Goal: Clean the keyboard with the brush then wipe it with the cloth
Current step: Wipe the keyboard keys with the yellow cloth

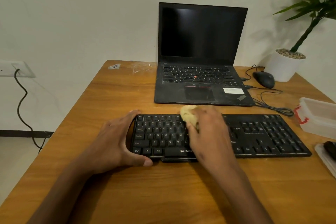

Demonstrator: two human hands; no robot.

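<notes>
Reaching in from the bottom edge, two bare arms over a brown table (pixel 127 187).

Gripping the left end of the black keyboard (pixel 254 138) – the left hand (pixel 116 142), thumb curling round the near corner, fingers wrapping the far corner.

Bunching a yellow cloth (pixel 188 114) in curled fingers – the right hand (pixel 209 132), lying over the middle keys, pressing the cloth down on the top rows.

Lying flat near the front of the table, long side across, the keyboard. Showing its letters on the left, its number keys on the right.

Sitting just beside the keyboard's right end, a clear box (pixel 320 116) with a red clip. Peeking in at the right edge below it, something dark on a pale tray – too cut off to tell what.

Standing open behind the keyboard, a black laptop (pixel 201 54), screen dark. Resting to its right, a black mouse (pixel 264 79), thin wires looping near it.

Standing in the far right corner, a white pot (pixel 285 67) with a green plant (pixel 316 2).

Hanging down the wall on the left, a black cord (pixel 22 100) from a plug plate (pixel 27 72).
</notes>
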